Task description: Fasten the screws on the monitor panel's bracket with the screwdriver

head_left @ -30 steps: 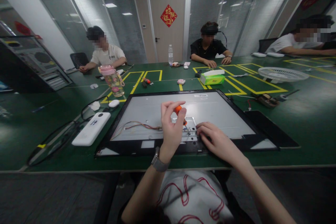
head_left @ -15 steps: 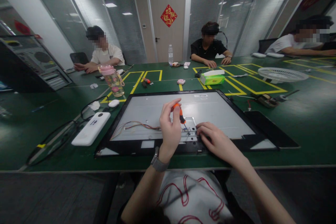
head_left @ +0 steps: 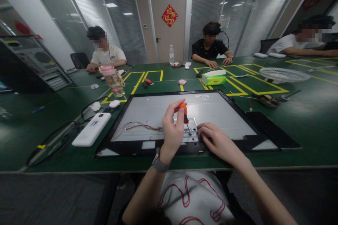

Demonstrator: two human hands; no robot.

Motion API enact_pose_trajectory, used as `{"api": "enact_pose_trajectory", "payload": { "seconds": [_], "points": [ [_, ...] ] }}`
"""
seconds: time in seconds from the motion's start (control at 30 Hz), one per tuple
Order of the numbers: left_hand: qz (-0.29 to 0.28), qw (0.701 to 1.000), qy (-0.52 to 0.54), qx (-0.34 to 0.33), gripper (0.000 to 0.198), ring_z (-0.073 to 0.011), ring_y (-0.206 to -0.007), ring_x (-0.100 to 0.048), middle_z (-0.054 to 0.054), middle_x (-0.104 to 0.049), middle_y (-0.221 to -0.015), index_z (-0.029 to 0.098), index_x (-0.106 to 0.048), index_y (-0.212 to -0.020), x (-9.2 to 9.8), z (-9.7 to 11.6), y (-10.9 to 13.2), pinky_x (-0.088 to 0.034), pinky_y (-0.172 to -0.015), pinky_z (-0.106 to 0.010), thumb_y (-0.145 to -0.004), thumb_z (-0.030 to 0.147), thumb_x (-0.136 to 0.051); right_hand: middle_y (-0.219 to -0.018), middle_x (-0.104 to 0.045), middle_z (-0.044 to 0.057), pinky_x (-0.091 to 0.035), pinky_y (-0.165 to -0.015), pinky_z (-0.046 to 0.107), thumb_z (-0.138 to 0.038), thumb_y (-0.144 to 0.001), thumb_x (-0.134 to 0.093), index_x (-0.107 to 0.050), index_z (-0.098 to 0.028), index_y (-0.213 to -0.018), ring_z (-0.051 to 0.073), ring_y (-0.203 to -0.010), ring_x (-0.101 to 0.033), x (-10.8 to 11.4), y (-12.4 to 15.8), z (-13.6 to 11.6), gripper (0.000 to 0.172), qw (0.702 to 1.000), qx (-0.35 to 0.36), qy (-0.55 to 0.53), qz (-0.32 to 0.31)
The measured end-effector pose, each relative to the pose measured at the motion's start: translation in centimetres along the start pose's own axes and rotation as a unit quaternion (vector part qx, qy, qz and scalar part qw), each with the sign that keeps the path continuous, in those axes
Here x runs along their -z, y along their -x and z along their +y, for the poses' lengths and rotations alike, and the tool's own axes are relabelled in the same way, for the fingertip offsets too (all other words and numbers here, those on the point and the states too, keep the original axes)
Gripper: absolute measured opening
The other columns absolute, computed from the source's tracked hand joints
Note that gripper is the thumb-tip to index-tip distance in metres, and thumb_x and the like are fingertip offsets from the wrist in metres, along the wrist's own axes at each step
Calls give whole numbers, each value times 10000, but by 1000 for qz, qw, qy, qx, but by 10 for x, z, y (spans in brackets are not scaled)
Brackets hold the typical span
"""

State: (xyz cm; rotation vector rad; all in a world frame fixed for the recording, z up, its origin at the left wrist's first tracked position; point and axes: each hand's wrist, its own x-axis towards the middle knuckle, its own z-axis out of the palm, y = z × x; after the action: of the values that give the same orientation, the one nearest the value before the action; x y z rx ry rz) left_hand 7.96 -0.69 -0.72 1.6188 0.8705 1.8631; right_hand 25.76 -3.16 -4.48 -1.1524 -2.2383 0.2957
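An orange and black screwdriver point(head_left: 185, 114) is gripped in my left hand point(head_left: 173, 124), its shaft slanting down to a small metal plate point(head_left: 194, 123). That plate, with small parts on it, lies at the front middle of a flat screen panel point(head_left: 148, 109) with a black frame and grey back. My right hand point(head_left: 215, 139) rests on the panel, its bent fingertips close together at the plate's right edge; what they pinch, if anything, is hidden. Thin coloured wires point(head_left: 142, 125) run left from the plate, partly behind my left hand.
Left of the panel lie a white power bank point(head_left: 92, 129), black cables point(head_left: 52, 144) and a pink-lidded bottle point(head_left: 113, 81). Beyond it stands a green tissue pack point(head_left: 213, 78). A dark slab point(head_left: 271, 130) and a white fan grille point(head_left: 283, 75) are at right. Several people sit around the table.
My left hand and the screwdriver's handle have shifted slightly right, and the screwdriver stands a little more upright. My right hand stays put. The person at far left has lowered their hands.
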Motion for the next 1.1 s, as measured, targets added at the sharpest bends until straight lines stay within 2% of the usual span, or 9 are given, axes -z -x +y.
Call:
{"api": "enact_pose_trajectory", "payload": {
  "seconds": [0.1,0.17,0.37,0.57,0.7,0.87,0.93,1.1],
  "points": [
    [28,997,-57,-45,114,-136,-806,-586,-37,-586,-920,210,-715,-979,0,2,-1,-496,-787,-266,-892,252,-656,-982,-636,82,-521,-837,428,-37,-859,-431,-566,-223,-883,254,-932,-609,0,0,-1,231,1000,2,0,2],
    [45,995,-72,-48,84,-131,-788,-567,-29,-547,-905,204,-715,-937,1,3,-2,-490,-783,-262,-877,245,-673,-976,-638,81,-523,-835,422,-37,-851,-436,-574,-223,-882,253,-928,-613,1,0,-1,234,1000,2,-1,6],
    [29,998,-47,-42,303,-180,-1027,-596,-75,-643,-1076,211,-699,-1094,4,4,-2,-477,-906,-299,-993,213,-414,-978,-635,80,-518,-836,425,-37,-857,-428,-573,-221,-878,249,-929,-606,-1,0,1,235,1000,1,-2,4],
    [27,1000,-2,5,319,-186,-1018,-650,-83,-692,-1132,200,-668,-1177,3,1,0,-491,-919,-318,-999,206,-404,-998,-627,83,-503,-853,428,-48,-884,-420,-554,-218,-888,254,-948,-594,-2,1,3,217,1000,-5,1,-8],
    [22,1000,-14,-9,266,-183,-989,-645,-83,-682,-1088,213,-667,-1180,1,0,0,-495,-897,-323,-984,238,-488,-1006,-628,82,-499,-861,428,-46,-886,-421,-548,-221,-888,255,-958,-592,-2,1,2,216,1000,-6,0,-8],
    [54,994,-79,-56,78,-124,-763,-558,-22,-556,-895,202,-708,-937,0,3,-2,-481,-751,-255,-866,202,-676,-1003,-625,88,-496,-864,434,-46,-895,-417,-543,-213,-889,255,-956,-583,-2,1,2,209,1000,-5,-5,-9],
    [61,994,-81,-47,73,-124,-751,-551,-21,-539,-886,200,-705,-918,0,5,-3,-481,-736,-252,-892,224,-641,-1000,-622,88,-495,-866,434,-46,-896,-417,-542,-213,-888,255,-956,-583,-2,1,3,209,1000,-4,-6,-9],
    [42,998,-31,-24,344,-175,-983,-610,-70,-645,-1058,205,-713,-1069,3,4,-2,-493,-848,-283,-984,192,-380,-1000,-622,87,-495,-864,438,-45,-891,-416,-546,-214,-879,256,-957,-585,-2,1,3,213,1000,-7,-7,-11]
  ]
}}
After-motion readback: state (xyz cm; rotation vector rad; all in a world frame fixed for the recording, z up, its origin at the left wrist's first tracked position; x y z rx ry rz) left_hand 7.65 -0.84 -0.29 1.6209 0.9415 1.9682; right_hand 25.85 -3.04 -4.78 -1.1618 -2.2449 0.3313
